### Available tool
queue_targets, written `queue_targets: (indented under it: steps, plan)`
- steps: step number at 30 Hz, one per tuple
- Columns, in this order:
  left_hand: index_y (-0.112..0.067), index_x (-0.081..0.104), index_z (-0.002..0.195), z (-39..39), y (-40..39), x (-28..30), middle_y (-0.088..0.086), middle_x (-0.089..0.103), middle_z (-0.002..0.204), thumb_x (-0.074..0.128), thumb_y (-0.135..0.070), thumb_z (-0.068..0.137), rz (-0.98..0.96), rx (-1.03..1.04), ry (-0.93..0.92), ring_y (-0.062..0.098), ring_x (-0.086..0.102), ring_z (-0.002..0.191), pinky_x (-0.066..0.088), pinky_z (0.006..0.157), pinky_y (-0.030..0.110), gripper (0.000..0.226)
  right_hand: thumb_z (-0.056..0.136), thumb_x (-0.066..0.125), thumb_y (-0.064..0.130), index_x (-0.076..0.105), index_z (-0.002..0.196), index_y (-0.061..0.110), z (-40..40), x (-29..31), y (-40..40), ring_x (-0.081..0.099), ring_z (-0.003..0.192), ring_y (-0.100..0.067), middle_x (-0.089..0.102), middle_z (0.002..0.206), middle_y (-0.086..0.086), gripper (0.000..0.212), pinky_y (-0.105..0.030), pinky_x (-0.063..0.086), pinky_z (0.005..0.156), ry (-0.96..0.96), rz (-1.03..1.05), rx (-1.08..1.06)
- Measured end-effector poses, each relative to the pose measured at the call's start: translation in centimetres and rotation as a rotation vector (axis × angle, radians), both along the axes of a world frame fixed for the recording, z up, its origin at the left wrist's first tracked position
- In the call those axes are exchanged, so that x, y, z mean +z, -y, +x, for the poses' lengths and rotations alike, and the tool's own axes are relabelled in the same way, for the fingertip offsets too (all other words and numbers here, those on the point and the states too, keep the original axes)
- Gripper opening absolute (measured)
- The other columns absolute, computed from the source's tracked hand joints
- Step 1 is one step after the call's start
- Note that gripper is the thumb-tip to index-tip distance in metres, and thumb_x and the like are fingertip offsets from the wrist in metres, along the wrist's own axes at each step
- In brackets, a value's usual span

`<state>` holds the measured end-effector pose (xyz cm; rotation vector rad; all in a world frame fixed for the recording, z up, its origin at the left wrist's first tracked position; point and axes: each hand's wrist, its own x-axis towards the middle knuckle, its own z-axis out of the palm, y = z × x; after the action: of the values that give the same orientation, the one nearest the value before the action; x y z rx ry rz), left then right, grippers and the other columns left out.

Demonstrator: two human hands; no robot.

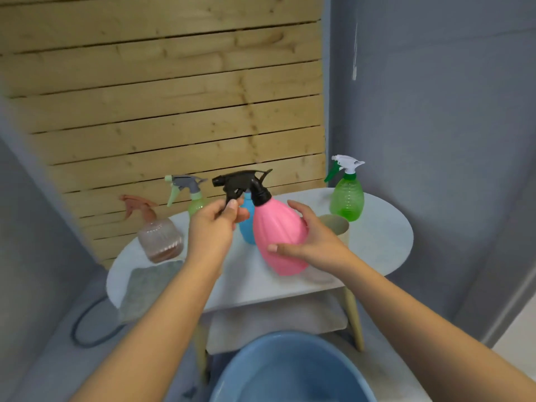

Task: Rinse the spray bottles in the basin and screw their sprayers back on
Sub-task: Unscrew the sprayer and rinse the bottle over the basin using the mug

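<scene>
A pink spray bottle with a black sprayer is tilted above the white table. My right hand grips the pink body from the right side. My left hand pinches the black sprayer's trigger. A blue bottle stands behind, mostly hidden by my left hand. A clear brownish bottle stands at the table's left, a light green bottle behind my left hand, and a green bottle with a white sprayer at the right. The blue basin sits below at the bottom.
A grey cloth lies on the table's left front edge. A beige round object lies behind my right hand. A lower shelf sits under the table. A black cable loops on the floor at left. A wooden slat wall rises behind.
</scene>
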<state>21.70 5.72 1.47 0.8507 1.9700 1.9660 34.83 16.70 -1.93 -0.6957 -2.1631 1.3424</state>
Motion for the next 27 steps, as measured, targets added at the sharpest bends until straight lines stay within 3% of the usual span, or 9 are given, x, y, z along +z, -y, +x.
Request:
queue_targets:
  steps: [3, 6, 11, 14, 17, 21, 22, 25, 27]
  plan:
    - [-0.008, 0.059, 0.105, -0.3, 2.4, -1.9, 0.005, 0.066, 0.090, 0.052, -0.011, 0.095, -0.024, -0.006, 0.152, 0.013, 0.065, 0.080, 0.052, 0.077, 0.030, 0.013, 0.068, 0.082, 0.037, 0.031, 0.140, 0.028, 0.6, -0.9, 1.2, 0.049, 0.108, -0.014, 0.046, 0.129, 0.001, 0.089, -0.023, 0.039, 0.084, 0.189, 0.072, 0.085]
    - [-0.009, 0.052, 0.118, -0.6, 4.6, -3.7, 0.004, 0.065, 0.093, 0.063, -0.018, 0.090, -0.061, 0.037, 0.165, 0.016, 0.065, 0.077, 0.054, 0.069, 0.028, 0.032, 0.066, 0.080, 0.046, 0.036, 0.135, 0.027, 0.8, -1.8, 1.9, 0.050, 0.107, -0.018, 0.046, 0.125, -0.001, 0.085, -0.028, 0.044, 0.084, 0.415, 0.165, 0.157]
    - [-0.008, 0.069, 0.093, -1.6, 6.9, -5.4, 0.016, 0.068, 0.075, 0.068, -0.020, 0.085, -0.328, -0.040, 0.007, 0.024, 0.065, 0.063, 0.058, 0.064, 0.036, 0.013, 0.061, 0.081, 0.041, 0.035, 0.130, 0.025, 0.5, -3.4, 3.5, 0.052, 0.099, -0.020, 0.048, 0.119, -0.001, 0.084, -0.029, 0.047, 0.075, 0.544, 0.285, 0.213]
    - [-0.015, 0.070, 0.084, -1.9, 7.5, -5.4, 0.011, 0.069, 0.066, 0.070, -0.019, 0.084, -0.352, -0.080, 0.065, 0.021, 0.067, 0.056, 0.058, 0.055, 0.030, 0.004, 0.066, 0.079, 0.038, 0.034, 0.130, 0.022, 0.4, -3.9, 4.1, 0.053, 0.096, -0.020, 0.053, 0.114, -0.001, 0.081, -0.028, 0.046, 0.073, 0.550, 0.337, 0.220]
    - [-0.017, 0.070, 0.086, -2.1, 7.5, -5.5, 0.011, 0.070, 0.070, 0.070, -0.022, 0.084, -0.358, -0.081, 0.089, 0.015, 0.067, 0.050, 0.053, 0.045, 0.022, 0.006, 0.064, 0.079, 0.041, 0.033, 0.131, 0.023, 0.5, -4.0, 4.4, 0.053, 0.098, -0.021, 0.052, 0.113, 0.001, 0.083, -0.031, 0.047, 0.078, 0.562, 0.378, 0.191]
    - [-0.010, 0.067, 0.099, -1.3, 6.6, -6.2, 0.011, 0.064, 0.067, 0.060, -0.023, 0.092, -0.435, -0.068, 0.127, 0.009, 0.055, 0.034, 0.047, 0.037, 0.019, 0.016, 0.063, 0.073, 0.053, 0.029, 0.136, 0.024, 0.2, -4.3, 3.9, 0.043, 0.114, -0.025, 0.044, 0.129, -0.001, 0.090, -0.036, 0.036, 0.093, 0.577, 0.907, 0.062]
    - [-0.011, 0.064, 0.105, -1.1, 6.5, -6.1, 0.011, 0.064, 0.069, 0.057, -0.025, 0.094, -0.448, -0.095, 0.197, 0.009, 0.056, 0.035, 0.048, 0.037, 0.019, 0.019, 0.063, 0.073, 0.054, 0.028, 0.137, 0.024, 0.3, -4.3, 3.6, 0.042, 0.115, -0.025, 0.043, 0.131, 0.000, 0.091, -0.036, 0.035, 0.094, 0.583, 0.942, 0.060]
    - [-0.019, 0.050, 0.116, -1.9, 6.8, -5.1, 0.014, 0.069, 0.081, 0.046, -0.040, 0.097, -0.400, -0.225, 0.412, 0.015, 0.066, 0.050, 0.050, 0.042, 0.020, 0.029, 0.062, 0.073, 0.056, 0.030, 0.135, 0.027, 0.9, -4.7, 3.2, 0.048, 0.111, -0.022, 0.048, 0.127, 0.002, 0.090, -0.032, 0.038, 0.085, 0.611, 0.807, 0.102]
    - [-0.016, 0.052, 0.119, -2.4, 7.3, -4.8, 0.010, 0.072, 0.087, 0.050, -0.037, 0.095, -0.404, -0.346, 0.339, 0.014, 0.068, 0.068, 0.049, 0.053, 0.020, 0.032, 0.060, 0.076, 0.055, 0.034, 0.133, 0.030, 1.4, -4.8, 3.0, 0.051, 0.106, -0.020, 0.051, 0.121, 0.004, 0.088, -0.029, 0.042, 0.081, 0.613, 0.667, 0.146]
